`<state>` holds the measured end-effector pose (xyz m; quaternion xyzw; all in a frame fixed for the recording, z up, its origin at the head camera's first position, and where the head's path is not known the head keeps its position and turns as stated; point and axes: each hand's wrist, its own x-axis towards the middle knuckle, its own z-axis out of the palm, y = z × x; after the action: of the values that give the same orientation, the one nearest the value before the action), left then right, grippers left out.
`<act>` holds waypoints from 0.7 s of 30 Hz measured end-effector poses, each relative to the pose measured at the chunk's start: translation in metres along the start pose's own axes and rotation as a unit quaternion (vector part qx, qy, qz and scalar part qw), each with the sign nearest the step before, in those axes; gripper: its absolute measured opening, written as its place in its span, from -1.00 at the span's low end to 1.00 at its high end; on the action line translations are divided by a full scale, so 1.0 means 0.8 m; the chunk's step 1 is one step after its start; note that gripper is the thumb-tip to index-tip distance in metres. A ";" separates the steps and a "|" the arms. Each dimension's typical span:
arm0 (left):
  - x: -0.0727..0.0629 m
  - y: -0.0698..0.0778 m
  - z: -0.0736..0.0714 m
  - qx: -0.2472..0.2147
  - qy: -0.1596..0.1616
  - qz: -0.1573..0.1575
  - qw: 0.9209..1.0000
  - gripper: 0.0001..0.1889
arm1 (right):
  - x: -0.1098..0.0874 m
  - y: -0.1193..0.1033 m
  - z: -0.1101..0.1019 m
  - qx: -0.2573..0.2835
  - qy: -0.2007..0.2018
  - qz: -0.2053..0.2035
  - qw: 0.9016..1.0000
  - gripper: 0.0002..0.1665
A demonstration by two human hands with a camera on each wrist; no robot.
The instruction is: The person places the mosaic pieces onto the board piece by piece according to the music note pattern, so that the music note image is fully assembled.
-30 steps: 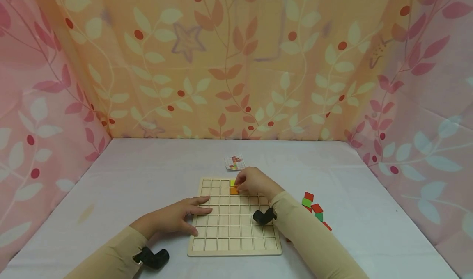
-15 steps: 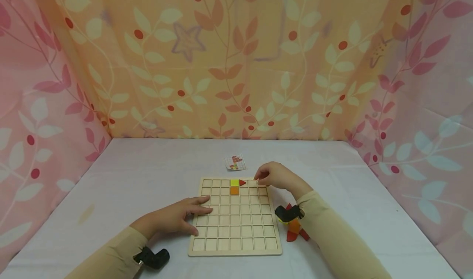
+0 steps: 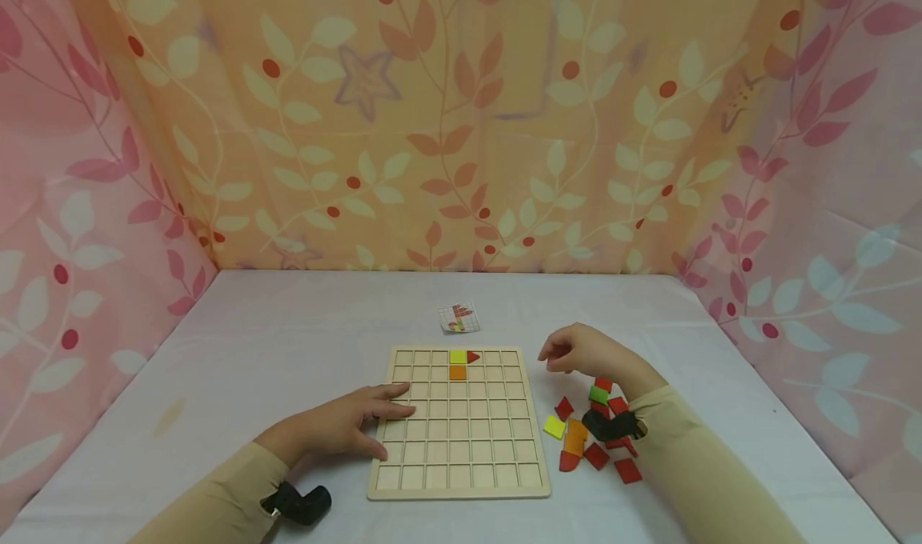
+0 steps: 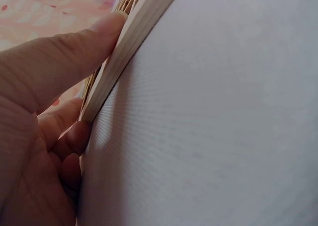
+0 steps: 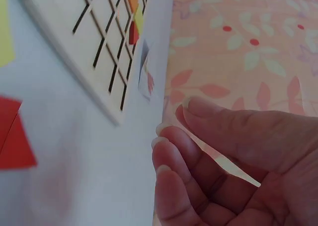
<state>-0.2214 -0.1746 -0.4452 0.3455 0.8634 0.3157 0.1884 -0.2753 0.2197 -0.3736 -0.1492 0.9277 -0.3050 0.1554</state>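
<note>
Head view: one board (image 3: 437, 430) on the bench (image 3: 302, 328). Left grip (image 3: 334, 422), spread, touches its left edge; right grip (image 3: 594, 352), loosely curved, hangs right of it. I count three seated tiles (image 3: 458, 357), one card (image 3: 458, 318); loose tiles (image 3: 627, 470) partly hidden. Left wrist view: thumb (image 4: 74, 57) on the rim. Right wrist view: fingertips (image 5: 170, 186) just off the thumb.

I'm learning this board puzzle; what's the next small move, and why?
Probably lower the right-hand grip, which looks empty, to a loose red piece and pinch it: the card shows a mostly red pattern, while the board shows only a yellow square, an orange square and a red triangle.
</note>
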 end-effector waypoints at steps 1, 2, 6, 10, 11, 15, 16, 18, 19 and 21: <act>0.000 0.000 0.000 0.000 0.001 0.000 1.000 -0.27 | -0.003 0.004 -0.001 0.002 0.000 0.002 1.000 -0.89; 0.000 0.000 0.000 0.000 0.001 0.000 1.000 -0.27 | -0.007 0.008 -0.003 0.003 0.000 0.003 1.000 -0.89; 0.000 0.000 0.001 -0.001 0.001 0.001 1.000 -0.27 | -0.019 0.024 -0.005 0.008 0.001 0.024 1.000 -0.90; 0.000 0.000 0.001 0.000 0.000 -0.003 1.000 -0.28 | -0.031 0.038 -0.002 0.011 -0.005 0.046 0.999 -0.92; -0.001 0.000 0.000 -0.001 0.000 -0.004 1.000 -0.28 | -0.033 0.042 0.000 0.009 -0.007 0.046 0.999 -0.92; -0.001 0.002 -0.001 0.001 0.002 -0.007 1.000 -0.28 | -0.043 0.050 0.009 0.017 -0.026 0.045 0.998 -0.91; -0.001 0.002 -0.001 0.000 0.002 -0.008 1.000 -0.28 | -0.045 0.051 0.012 0.018 -0.034 0.041 0.998 -0.91; -0.001 0.003 -0.001 0.000 0.003 -0.008 1.000 -0.27 | -0.050 0.052 0.017 0.021 -0.053 0.027 0.998 -0.90; -0.001 0.004 -0.001 0.000 0.003 -0.008 1.000 -0.27 | -0.052 0.052 0.019 0.021 -0.063 0.020 0.998 -0.90; -0.001 0.004 -0.001 0.001 0.004 -0.009 1.000 -0.27 | -0.055 0.052 0.022 0.020 -0.080 0.002 0.997 -0.90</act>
<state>-0.2195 -0.1736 -0.4421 0.3365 0.8675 0.3150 0.1873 -0.2360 0.2588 -0.4034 -0.1679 0.9063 -0.3099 0.2331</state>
